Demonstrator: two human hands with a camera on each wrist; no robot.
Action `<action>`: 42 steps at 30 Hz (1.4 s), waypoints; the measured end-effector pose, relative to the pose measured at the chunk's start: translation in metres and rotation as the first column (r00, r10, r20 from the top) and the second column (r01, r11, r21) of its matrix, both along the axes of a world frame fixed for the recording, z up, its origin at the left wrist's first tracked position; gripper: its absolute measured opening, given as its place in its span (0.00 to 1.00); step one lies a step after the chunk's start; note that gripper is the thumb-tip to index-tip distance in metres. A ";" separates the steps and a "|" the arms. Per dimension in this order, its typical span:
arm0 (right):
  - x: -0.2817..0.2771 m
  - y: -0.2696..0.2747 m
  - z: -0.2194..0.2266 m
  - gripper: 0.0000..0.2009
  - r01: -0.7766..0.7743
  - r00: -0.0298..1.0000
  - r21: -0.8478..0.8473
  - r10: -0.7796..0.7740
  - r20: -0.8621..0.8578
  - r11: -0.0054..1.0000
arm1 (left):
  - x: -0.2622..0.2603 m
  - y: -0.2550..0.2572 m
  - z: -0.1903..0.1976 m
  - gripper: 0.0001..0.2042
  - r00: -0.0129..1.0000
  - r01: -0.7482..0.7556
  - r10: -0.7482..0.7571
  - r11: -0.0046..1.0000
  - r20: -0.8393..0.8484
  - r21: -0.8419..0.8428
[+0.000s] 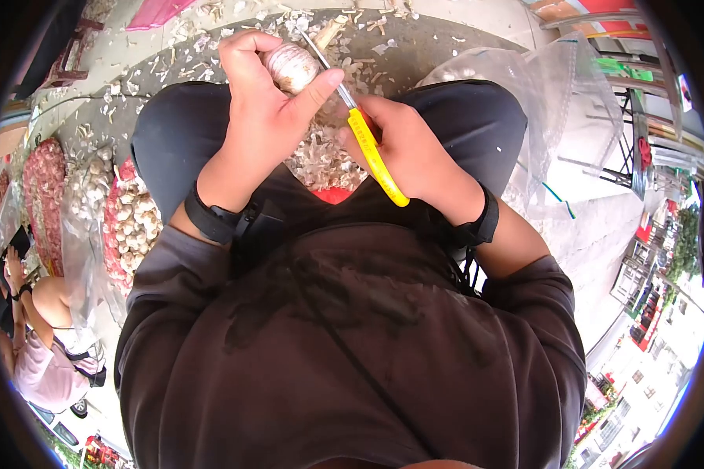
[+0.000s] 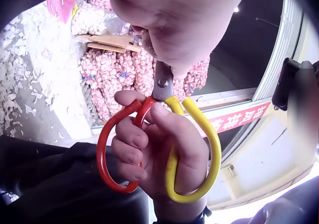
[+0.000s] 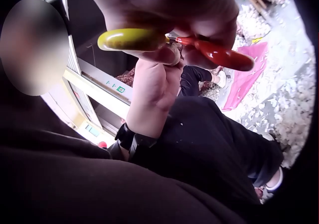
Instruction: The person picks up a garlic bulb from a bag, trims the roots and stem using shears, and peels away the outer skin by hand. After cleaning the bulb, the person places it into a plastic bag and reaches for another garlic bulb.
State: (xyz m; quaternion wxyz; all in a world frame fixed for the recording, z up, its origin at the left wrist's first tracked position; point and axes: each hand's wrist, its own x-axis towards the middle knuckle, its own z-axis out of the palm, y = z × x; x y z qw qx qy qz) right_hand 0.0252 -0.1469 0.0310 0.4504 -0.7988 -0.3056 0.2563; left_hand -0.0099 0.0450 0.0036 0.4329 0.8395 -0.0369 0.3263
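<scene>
My left hand (image 1: 262,117) holds a whitish, purple-streaked garlic bulb (image 1: 291,69) above my knees, fingers curled over its far side and thumb along the near side. A pair of scissors (image 1: 368,148) is gripped in my right hand (image 1: 411,144), its metal blades reaching up beside the bulb. One scissor handle is yellow and the other red, as the left wrist view shows, with the right hand's fingers (image 2: 130,143) curled through the red loop (image 2: 103,156). In the right wrist view the left hand (image 3: 152,84) appears beyond the handles, and the bulb is mostly hidden.
Dry garlic skins (image 1: 321,156) are heaped between my legs, with more scraps over the floor. Red mesh sacks (image 1: 45,203) and loose garlic bulbs (image 1: 137,223) stand at the left, near another person (image 1: 51,367). A clear plastic bag (image 1: 563,102) lies to the right.
</scene>
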 end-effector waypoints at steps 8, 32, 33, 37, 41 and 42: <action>0.017 -0.030 0.029 0.15 0.354 0.813 -0.005 -0.305 0.496 0.935 | 0.000 -0.009 0.010 0.21 0.855 0.291 -0.507 0.288 0.113 -0.912; 0.006 -0.107 0.079 0.15 0.574 0.706 -0.328 -0.251 0.663 0.750 | -0.007 -0.004 0.022 0.24 0.688 0.202 -0.725 0.151 0.031 -0.968; 0.010 -0.089 0.080 0.14 0.528 0.727 -0.181 -0.332 0.602 0.829 | -0.007 -0.006 0.022 0.24 0.666 0.206 -0.745 0.160 0.018 -0.965; 0.016 -0.022 0.043 0.26 0.148 0.959 -0.039 -0.134 0.249 0.988 | -0.006 -0.017 0.021 0.25 0.581 0.267 -0.813 0.136 0.046 -0.954; 0.013 0.009 0.002 0.24 0.207 0.975 0.349 -0.224 0.007 0.914 | -0.012 -0.018 0.012 0.25 0.623 0.337 -0.781 0.314 -0.040 -0.888; 0.011 0.012 -0.004 0.23 0.258 0.966 0.407 -0.237 -0.101 0.876 | -0.013 -0.018 0.012 0.25 0.652 0.348 -0.754 0.386 -0.075 -0.855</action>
